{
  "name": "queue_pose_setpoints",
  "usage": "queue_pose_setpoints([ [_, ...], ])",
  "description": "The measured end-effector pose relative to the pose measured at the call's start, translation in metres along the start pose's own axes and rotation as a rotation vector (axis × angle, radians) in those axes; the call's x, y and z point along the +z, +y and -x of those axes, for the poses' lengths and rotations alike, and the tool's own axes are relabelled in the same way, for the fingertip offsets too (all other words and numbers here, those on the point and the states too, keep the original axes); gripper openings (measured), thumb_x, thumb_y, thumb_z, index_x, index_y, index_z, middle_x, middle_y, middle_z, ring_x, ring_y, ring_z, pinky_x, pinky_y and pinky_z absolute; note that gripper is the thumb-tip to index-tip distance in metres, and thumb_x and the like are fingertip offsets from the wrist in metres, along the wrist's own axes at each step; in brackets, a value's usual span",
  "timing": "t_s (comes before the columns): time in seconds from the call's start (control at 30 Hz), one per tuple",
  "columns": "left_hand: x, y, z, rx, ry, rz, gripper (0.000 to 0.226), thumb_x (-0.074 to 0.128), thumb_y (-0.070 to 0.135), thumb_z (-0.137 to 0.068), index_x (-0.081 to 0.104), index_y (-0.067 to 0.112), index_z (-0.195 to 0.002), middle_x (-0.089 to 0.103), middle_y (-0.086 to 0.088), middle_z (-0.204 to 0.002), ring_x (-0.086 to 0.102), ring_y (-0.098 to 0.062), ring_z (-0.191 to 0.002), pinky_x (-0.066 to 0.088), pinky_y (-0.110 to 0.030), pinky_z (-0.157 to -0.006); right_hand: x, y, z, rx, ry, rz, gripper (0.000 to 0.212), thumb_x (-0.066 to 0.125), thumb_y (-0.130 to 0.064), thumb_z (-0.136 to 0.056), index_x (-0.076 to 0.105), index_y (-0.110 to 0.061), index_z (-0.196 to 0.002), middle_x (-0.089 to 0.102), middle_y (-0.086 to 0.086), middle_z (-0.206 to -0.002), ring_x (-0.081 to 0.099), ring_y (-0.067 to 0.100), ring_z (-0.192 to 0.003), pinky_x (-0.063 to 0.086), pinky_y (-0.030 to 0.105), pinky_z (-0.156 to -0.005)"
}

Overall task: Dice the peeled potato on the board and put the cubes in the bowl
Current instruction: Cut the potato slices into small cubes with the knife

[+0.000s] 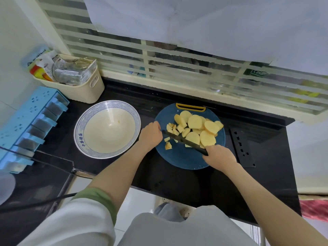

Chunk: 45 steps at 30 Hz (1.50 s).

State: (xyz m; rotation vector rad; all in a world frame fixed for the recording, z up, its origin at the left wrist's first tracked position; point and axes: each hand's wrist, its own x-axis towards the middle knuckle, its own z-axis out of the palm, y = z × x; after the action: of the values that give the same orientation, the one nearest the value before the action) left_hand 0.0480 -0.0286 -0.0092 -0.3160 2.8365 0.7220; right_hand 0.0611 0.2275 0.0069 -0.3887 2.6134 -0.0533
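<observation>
Black counter [177,183]: carries everything listed; its near edge is partly covered by the person's white clothing. Striped frosted window [159,55]: behind the board, objects beyond it blurred and unreadable. Blue rack [26,125]: far left of the board, cut off by the frame edge. White bowl [79,135] with a blue patterned rim: just left of the board, not touching it; a pale speck inside is too small to identify. Round blue cutting board [179,157] with a yellow handle slot on its far side: the landmark item, its near right portion hidden under the right forearm. Cream basket [85,93]: far left behind the board, contents jumbled and hard to make out. Black perforated plate [243,150]: flat on the counter just right of the board. Potato slices [195,121]: overlapping heap on the far right half of the board. Dark knife [182,139]: lies diagonally across the board, against the near side of the slices. Right hand [220,155]: wrapped around the knife handle, which it hides entirely. Left hand [150,135]: knuckles up at the board's left edge, meeting the blade tip; fingertips hidden, so grasp or mere contact cannot be told. Potato cubes [173,129]: small cluster on the board's left half, either side of the blade.
</observation>
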Motion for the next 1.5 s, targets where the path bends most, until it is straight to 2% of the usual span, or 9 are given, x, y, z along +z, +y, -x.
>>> queue_pose_setpoints([
  [0.1, 0.005, 0.005, 0.013, -0.059, -0.072, 0.170, 0.015, 0.048, 0.012, -0.088, 0.046, 0.009, -0.102, 0.058, -0.011, -0.101, 0.055, -0.025, -0.090, 0.042, -0.034, -0.073, 0.004, 0.001, 0.004, 0.036, -0.042, -0.090, 0.023, 0.049, -0.033, -0.095, 0.047, -0.018, -0.078, 0.051, -0.003, -0.071, 0.054, 0.018, -0.068, 0.040, 0.030, -0.057],
  [0.23, 0.012, 0.008, 0.022, -0.224, -0.129, 0.312, 0.037, 0.057, 0.019, -0.084, 0.041, 0.004, -0.115, 0.053, -0.010, -0.106, 0.053, -0.025, -0.095, 0.043, -0.033, -0.077, 0.012, 0.007, 0.010, 0.111, -0.050, -0.266, 0.031, 0.051, -0.029, -0.094, 0.044, -0.016, -0.066, 0.053, 0.001, -0.067, 0.050, 0.017, -0.060, 0.035, 0.028, -0.052],
  [0.4, 0.033, 0.007, 0.026, -0.053, -0.219, 0.176, 0.040, 0.065, 0.041, -0.083, 0.048, 0.012, -0.105, 0.056, -0.002, -0.096, 0.056, -0.018, -0.087, 0.042, -0.031, -0.067, 0.016, 0.003, 0.014, 0.168, 0.001, -0.430, 0.035, 0.052, -0.022, -0.093, 0.040, -0.012, -0.063, 0.044, 0.002, -0.060, 0.040, 0.015, -0.053, 0.029, 0.027, -0.049],
  [0.5, 0.043, 0.008, 0.025, -0.012, -0.162, 0.058, 0.030, 0.061, 0.029, -0.089, 0.050, 0.008, -0.107, 0.054, -0.009, -0.105, 0.054, -0.023, -0.094, 0.041, -0.031, -0.072, 0.018, -0.002, 0.013, 0.169, 0.006, -0.464, 0.034, 0.053, -0.022, -0.093, 0.040, -0.012, -0.064, 0.044, 0.002, -0.060, 0.040, 0.015, -0.054, 0.029, 0.027, -0.049],
  [0.63, 0.044, 0.005, 0.021, 0.029, -0.152, 0.116, 0.022, 0.052, 0.023, -0.094, 0.057, 0.006, -0.107, 0.058, -0.010, -0.103, 0.056, -0.023, -0.093, 0.046, -0.033, -0.074, 0.022, -0.007, 0.011, 0.149, 0.002, -0.497, 0.034, 0.052, -0.022, -0.093, 0.038, -0.014, -0.063, 0.042, 0.001, -0.059, 0.038, 0.015, -0.052, 0.028, 0.027, -0.050],
  [0.8, 0.046, 0.000, 0.024, 0.190, -0.217, -0.011, 0.029, 0.054, 0.029, -0.094, 0.056, 0.011, -0.116, 0.050, -0.007, -0.109, 0.056, -0.024, -0.094, 0.049, -0.038, -0.082, 0.025, -0.014, 0.009, 0.170, 0.004, -0.542, 0.032, 0.052, -0.023, -0.093, 0.039, -0.013, -0.066, 0.042, 0.001, -0.060, 0.039, 0.015, -0.054, 0.030, 0.028, -0.051],
  [1.13, 0.061, 0.008, 0.031, 0.238, -0.120, -0.121, 0.048, 0.061, 0.035, -0.090, 0.045, 0.013, -0.130, 0.047, -0.010, -0.116, 0.052, -0.028, -0.104, 0.047, -0.040, -0.083, 0.034, -0.018, 0.009, 0.205, 0.003, -0.598, 0.032, 0.053, -0.023, -0.094, 0.042, -0.014, -0.066, 0.044, 0.002, -0.061, 0.042, 0.015, -0.055, 0.033, 0.026, -0.051],
  [1.33, 0.065, 0.010, 0.029, 0.316, -0.292, -0.023, 0.035, 0.061, 0.022, -0.089, 0.051, 0.010, -0.120, 0.046, -0.009, -0.115, 0.050, -0.026, -0.104, 0.045, -0.035, -0.085, 0.039, -0.014, 0.011, 0.211, 0.008, -0.595, 0.026, 0.053, -0.025, -0.095, 0.049, -0.011, -0.072, 0.049, 0.005, -0.065, 0.046, 0.016, -0.057, 0.037, 0.028, -0.053],
  [1.5, 0.064, 0.007, 0.034, 0.421, -0.349, -0.028, 0.037, 0.060, 0.014, -0.088, 0.051, 0.014, -0.124, 0.046, -0.008, -0.115, 0.045, -0.024, -0.104, 0.041, -0.034, -0.090, 0.043, -0.013, 0.014, 0.215, 0.018, -0.634, 0.028, 0.054, -0.024, -0.095, 0.048, -0.014, -0.070, 0.048, 0.002, -0.062, 0.045, 0.013, -0.055, 0.036, 0.025, -0.052],
])
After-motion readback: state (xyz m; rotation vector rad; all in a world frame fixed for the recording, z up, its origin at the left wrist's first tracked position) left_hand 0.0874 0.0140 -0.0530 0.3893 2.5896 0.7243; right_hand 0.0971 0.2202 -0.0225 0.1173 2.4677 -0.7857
